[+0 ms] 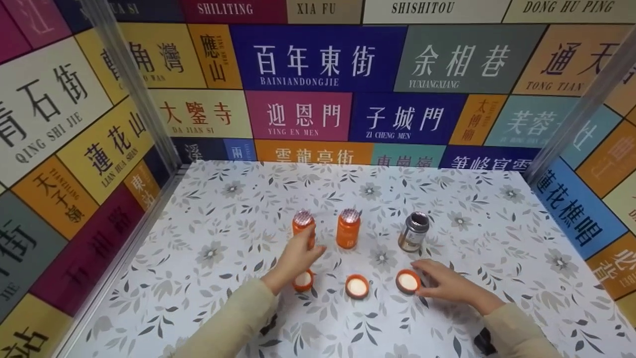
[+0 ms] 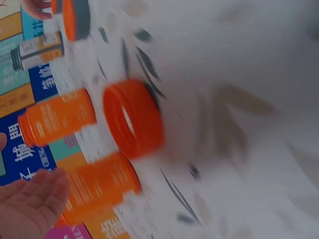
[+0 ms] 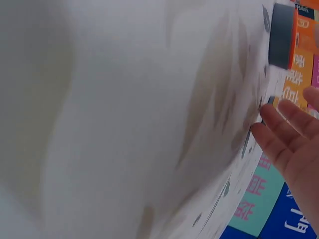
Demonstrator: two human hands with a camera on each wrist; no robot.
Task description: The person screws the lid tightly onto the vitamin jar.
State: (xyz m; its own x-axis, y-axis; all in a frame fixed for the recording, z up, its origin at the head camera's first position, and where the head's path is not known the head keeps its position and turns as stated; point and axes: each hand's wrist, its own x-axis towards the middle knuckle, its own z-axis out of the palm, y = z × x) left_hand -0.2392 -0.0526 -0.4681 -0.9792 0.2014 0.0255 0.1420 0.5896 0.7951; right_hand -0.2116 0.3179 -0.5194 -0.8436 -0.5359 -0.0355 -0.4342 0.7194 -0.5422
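My left hand (image 1: pixel 298 254) reaches over the table with its fingers at the left orange bottle (image 1: pixel 303 227), partly covering it. In the left wrist view that hand (image 2: pixel 35 204) has extended fingers beside the bottle (image 2: pixel 102 186); whether they touch it I cannot tell. Below it lies an orange cap (image 1: pixel 303 281), inner side up. A second orange bottle (image 1: pixel 348 229) and a grey bottle (image 1: pixel 415 232) stand upright farther right. My right hand (image 1: pixel 449 284), fingers spread and holding nothing, is beside the right cap (image 1: pixel 408 281). A third cap (image 1: pixel 357 287) lies between.
The table (image 1: pixel 198 298) has a leaf-and-flower covering. Colourful panels with lettering (image 1: pixel 318 59) stand behind it and at both sides. Both orange bottles have silvery tops, while the grey bottle's mouth (image 1: pixel 419 219) looks dark.
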